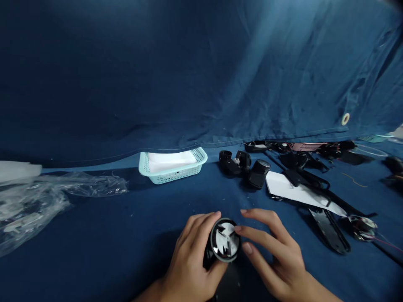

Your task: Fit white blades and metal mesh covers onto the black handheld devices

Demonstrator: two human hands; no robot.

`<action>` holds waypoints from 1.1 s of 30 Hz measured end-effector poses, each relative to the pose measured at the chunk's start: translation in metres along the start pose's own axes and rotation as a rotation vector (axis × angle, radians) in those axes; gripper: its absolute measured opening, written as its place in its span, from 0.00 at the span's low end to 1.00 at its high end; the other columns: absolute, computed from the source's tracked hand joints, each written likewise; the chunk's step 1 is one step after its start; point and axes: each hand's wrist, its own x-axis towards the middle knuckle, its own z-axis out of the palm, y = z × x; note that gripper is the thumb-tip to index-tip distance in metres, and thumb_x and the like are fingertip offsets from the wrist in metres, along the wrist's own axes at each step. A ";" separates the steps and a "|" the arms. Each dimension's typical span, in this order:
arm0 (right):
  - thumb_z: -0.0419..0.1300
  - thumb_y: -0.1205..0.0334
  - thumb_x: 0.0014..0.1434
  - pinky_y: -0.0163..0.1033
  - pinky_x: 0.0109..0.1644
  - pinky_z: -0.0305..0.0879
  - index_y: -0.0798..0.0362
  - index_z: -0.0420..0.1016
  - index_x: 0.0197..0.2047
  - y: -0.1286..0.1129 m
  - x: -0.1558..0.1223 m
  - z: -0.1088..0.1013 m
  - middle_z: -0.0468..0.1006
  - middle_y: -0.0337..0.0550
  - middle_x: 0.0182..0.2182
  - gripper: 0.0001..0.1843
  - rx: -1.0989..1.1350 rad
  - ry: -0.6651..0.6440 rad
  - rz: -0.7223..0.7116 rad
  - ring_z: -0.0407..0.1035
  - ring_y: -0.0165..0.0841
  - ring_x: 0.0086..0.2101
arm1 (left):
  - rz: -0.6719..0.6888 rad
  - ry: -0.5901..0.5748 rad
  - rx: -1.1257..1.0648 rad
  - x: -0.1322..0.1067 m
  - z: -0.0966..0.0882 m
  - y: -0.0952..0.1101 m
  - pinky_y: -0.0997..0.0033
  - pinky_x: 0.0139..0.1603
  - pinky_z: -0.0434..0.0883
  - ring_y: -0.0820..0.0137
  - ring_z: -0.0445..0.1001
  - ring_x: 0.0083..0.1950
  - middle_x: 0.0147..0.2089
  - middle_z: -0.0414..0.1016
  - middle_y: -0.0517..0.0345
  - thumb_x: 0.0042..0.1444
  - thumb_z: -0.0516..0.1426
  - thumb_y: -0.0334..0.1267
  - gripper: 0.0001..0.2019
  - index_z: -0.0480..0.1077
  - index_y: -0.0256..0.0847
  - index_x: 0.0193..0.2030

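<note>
- The left hand (192, 260) grips a black cylindrical part (227, 241), fingers and thumb curled around its side; the part's round end, pale with dark gaps inside a dark rim, faces up.
- The right hand (278, 256) is open, its fingers spread, with one fingertip at the part's rim; whether it presses there cannot be told.
- The part is between the two hands, at the near side of the blue-covered surface (126, 239).
- Beyond it stands a light-green basket (178, 175) with white material inside.
- Clear plastic (97, 186) lies on the left.
- On the right, a black housing (258, 178) stands beside a white sheet (289, 190) partly covered by black pieces (296, 177).
</note>
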 end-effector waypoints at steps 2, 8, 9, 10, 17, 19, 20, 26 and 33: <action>0.55 0.75 0.59 0.46 0.52 0.64 0.58 0.73 0.48 0.000 0.000 0.001 0.67 0.52 0.50 0.14 -0.005 -0.005 -0.010 0.63 0.40 0.51 | 0.005 0.001 0.005 0.000 0.000 -0.001 0.52 0.54 0.72 0.58 0.67 0.56 0.56 0.69 0.44 0.55 0.55 0.29 0.29 0.55 0.38 0.64; 0.56 0.77 0.58 0.45 0.52 0.63 0.58 0.74 0.43 -0.002 -0.001 0.006 0.68 0.51 0.48 0.11 -0.019 0.008 -0.011 0.65 0.38 0.48 | -0.001 0.003 0.025 0.000 0.000 -0.002 0.51 0.54 0.73 0.57 0.68 0.56 0.56 0.69 0.42 0.55 0.55 0.29 0.29 0.55 0.36 0.64; 0.56 0.77 0.58 0.44 0.53 0.63 0.58 0.74 0.42 -0.002 -0.001 0.006 0.69 0.51 0.47 0.11 -0.020 0.007 0.000 0.66 0.38 0.48 | -0.007 0.002 0.028 0.000 0.001 -0.003 0.51 0.54 0.73 0.57 0.67 0.56 0.56 0.69 0.42 0.55 0.55 0.29 0.29 0.55 0.36 0.64; 0.56 0.77 0.58 0.44 0.53 0.63 0.58 0.74 0.42 -0.002 -0.001 0.007 0.69 0.51 0.47 0.11 -0.022 0.012 0.007 0.66 0.38 0.48 | -0.011 0.002 0.029 -0.001 0.001 -0.003 0.50 0.54 0.73 0.57 0.67 0.56 0.56 0.69 0.42 0.54 0.55 0.29 0.30 0.55 0.37 0.64; 0.57 0.76 0.58 0.42 0.45 0.69 0.56 0.73 0.42 0.001 0.002 0.010 0.72 0.49 0.42 0.10 -0.072 0.079 -0.013 0.69 0.37 0.43 | -0.013 -0.016 0.021 -0.002 0.001 -0.003 0.49 0.54 0.72 0.56 0.66 0.56 0.56 0.69 0.44 0.52 0.55 0.27 0.32 0.54 0.38 0.64; 0.57 0.75 0.59 0.42 0.44 0.70 0.55 0.73 0.41 0.000 0.003 0.013 0.73 0.48 0.41 0.09 -0.064 0.102 0.014 0.70 0.37 0.42 | -0.002 -0.010 0.018 -0.001 0.000 -0.002 0.49 0.54 0.72 0.56 0.66 0.56 0.56 0.69 0.44 0.52 0.55 0.27 0.31 0.54 0.38 0.64; 0.57 0.75 0.59 0.41 0.43 0.71 0.55 0.73 0.41 0.000 0.003 0.014 0.73 0.48 0.40 0.09 -0.055 0.116 0.026 0.70 0.36 0.42 | 0.004 -0.005 0.016 0.000 0.000 -0.002 0.50 0.54 0.72 0.57 0.66 0.56 0.56 0.69 0.44 0.52 0.55 0.27 0.31 0.54 0.38 0.64; 0.55 0.78 0.59 0.38 0.45 0.68 0.56 0.71 0.40 -0.004 0.003 0.021 0.71 0.47 0.40 0.10 -0.012 0.151 0.057 0.69 0.34 0.42 | 0.014 0.000 0.021 0.000 0.001 -0.002 0.52 0.54 0.72 0.58 0.66 0.56 0.55 0.70 0.45 0.51 0.56 0.27 0.31 0.55 0.36 0.63; 0.55 0.78 0.59 0.39 0.47 0.67 0.56 0.70 0.43 -0.005 0.002 0.018 0.69 0.48 0.44 0.12 0.017 0.124 0.037 0.67 0.34 0.45 | -0.019 -0.016 0.022 0.001 0.000 -0.003 0.52 0.54 0.72 0.58 0.67 0.55 0.55 0.70 0.46 0.51 0.56 0.27 0.31 0.55 0.37 0.63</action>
